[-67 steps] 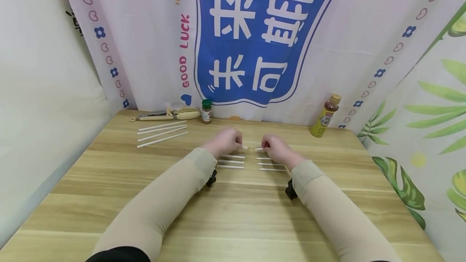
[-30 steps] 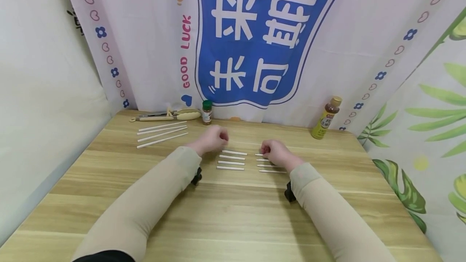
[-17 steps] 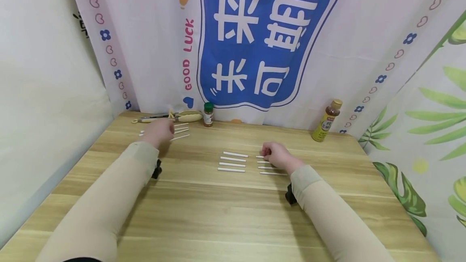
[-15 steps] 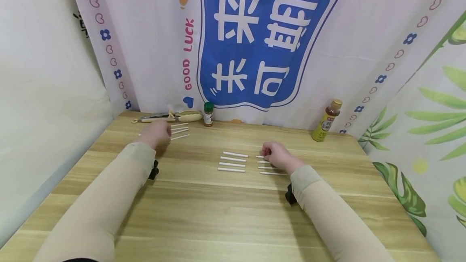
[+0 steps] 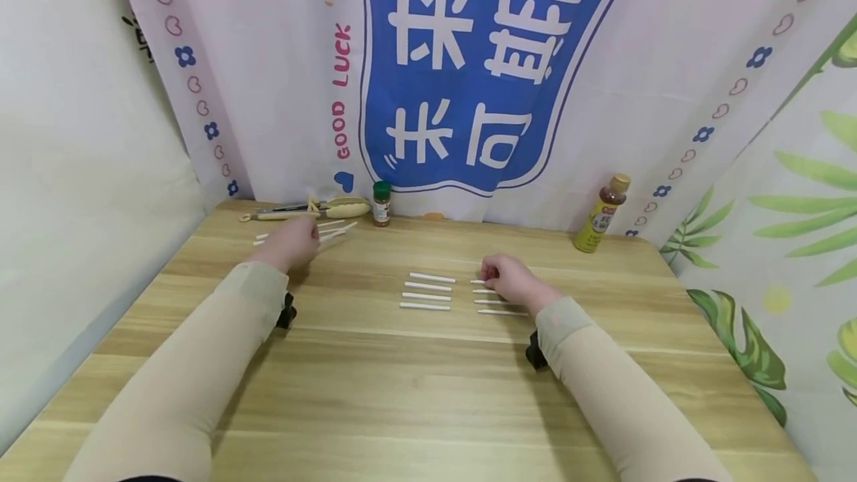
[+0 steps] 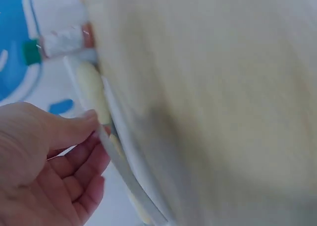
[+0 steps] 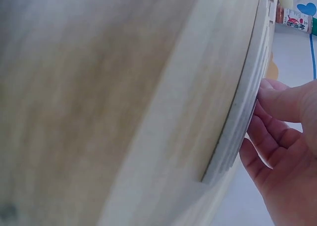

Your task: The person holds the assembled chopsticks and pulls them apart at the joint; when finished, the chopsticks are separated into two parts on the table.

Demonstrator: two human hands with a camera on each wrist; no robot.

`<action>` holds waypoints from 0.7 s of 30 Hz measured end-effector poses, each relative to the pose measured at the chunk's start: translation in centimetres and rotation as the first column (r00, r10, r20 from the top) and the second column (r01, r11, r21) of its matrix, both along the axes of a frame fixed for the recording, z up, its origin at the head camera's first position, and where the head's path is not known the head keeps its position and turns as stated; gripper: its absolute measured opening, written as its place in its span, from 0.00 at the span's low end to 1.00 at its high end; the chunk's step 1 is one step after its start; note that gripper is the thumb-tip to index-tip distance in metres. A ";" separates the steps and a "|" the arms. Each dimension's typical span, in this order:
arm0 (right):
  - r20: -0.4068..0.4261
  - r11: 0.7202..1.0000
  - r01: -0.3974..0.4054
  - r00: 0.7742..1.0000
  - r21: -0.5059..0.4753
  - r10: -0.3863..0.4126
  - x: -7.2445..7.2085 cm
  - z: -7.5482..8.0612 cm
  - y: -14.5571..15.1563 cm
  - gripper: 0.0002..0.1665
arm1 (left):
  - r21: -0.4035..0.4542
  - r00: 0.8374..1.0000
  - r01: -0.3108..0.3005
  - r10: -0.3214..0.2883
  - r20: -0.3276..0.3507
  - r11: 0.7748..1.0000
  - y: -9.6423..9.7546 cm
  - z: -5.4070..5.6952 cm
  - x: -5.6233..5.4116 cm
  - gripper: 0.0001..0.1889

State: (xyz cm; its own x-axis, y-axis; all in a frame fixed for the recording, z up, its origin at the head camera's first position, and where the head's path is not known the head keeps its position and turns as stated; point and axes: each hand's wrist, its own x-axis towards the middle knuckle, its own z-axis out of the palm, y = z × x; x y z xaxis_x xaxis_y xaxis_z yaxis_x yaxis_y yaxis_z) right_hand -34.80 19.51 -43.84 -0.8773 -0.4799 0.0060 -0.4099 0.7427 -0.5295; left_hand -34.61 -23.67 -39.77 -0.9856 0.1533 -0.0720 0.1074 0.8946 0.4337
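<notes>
My left hand point(image 5: 289, 242) is over the group of long white sticks at the back left, covering part of them. Its thumb and fingers pinch one slim white stick point(image 6: 129, 176), whose far end shows tilted past the hand in the head view. At the right row, my right hand point(image 5: 510, 279) holds thumb and fingers around the farthest short white stick point(image 5: 477, 282); only that stick's left tip sticks out. Nearer lie several more short sticks point(image 5: 502, 312), partly under the hand. Left of them, another row of short white sticks point(image 5: 425, 307) lies parallel.
Behind the long sticks lie tongs point(image 5: 344, 210) with pale tips, beside a small green-capped jar point(image 5: 382, 204). A yellow-labelled bottle point(image 5: 600, 214) stands at the back right of the wooden table point(image 5: 415, 407). A printed curtain point(image 5: 288, 95) hangs behind.
My left hand has let go of a short stick in the middle row, moved left to the long sticks and taken hold of one. The right hand has stayed nearly still at its row.
</notes>
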 end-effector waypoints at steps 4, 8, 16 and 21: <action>-0.002 1.000 0.019 1.000 0.011 -0.019 0.1 0.5 -0.2 0.09 | 0.088 0.999 0.036 -0.033 -0.033 0.995 2.7 1.4 0.1 0.07; -0.036 0.998 0.048 0.998 -0.043 -0.050 0.5 1.7 -1.0 0.13 | 0.138 0.990 0.139 -0.132 -0.059 0.981 6.8 2.5 0.4 0.05; -0.463 0.995 -0.098 0.883 -0.017 0.079 4.2 6.0 -5.0 0.26 | 0.136 0.943 0.334 -0.331 -0.047 0.933 14.2 3.8 2.1 0.02; -0.598 0.978 -0.159 0.774 0.132 0.207 5.8 5.9 -5.9 0.19 | 0.235 0.896 0.438 -0.444 -0.028 0.868 17.1 4.3 3.7 0.02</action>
